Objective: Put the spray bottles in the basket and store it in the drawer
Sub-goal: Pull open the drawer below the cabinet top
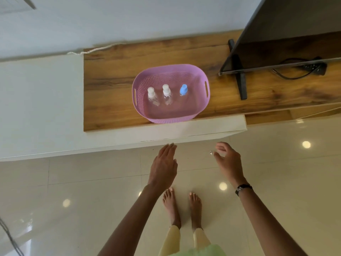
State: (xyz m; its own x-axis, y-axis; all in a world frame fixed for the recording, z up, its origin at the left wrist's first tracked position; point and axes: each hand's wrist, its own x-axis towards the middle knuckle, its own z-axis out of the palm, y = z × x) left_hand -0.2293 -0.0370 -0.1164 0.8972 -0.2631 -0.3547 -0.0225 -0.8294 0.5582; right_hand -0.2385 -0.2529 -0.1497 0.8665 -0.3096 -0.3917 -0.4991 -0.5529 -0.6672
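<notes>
A pink perforated basket (200, 109) stands on the wooden top of a low cabinet, close to its front edge. Three clear spray bottles stand upright inside it: two with white caps (151, 94) (166, 91) on the left and one with a blue cap (183, 90) to their right. My left hand (163, 166) hovers below the cabinet front, fingers straight and together, holding nothing. My right hand (228, 161) is level with it to the right, fingers loosely curled and apart, empty. Both hands are well short of the basket.
The white cabinet front (166, 134) runs under the wooden top (110, 89). A television (276, 34) on a black stand (239, 74) occupies the right side, with a power strip and cable (311, 68) behind it. My bare feet stand on the glossy tiled floor (73, 182).
</notes>
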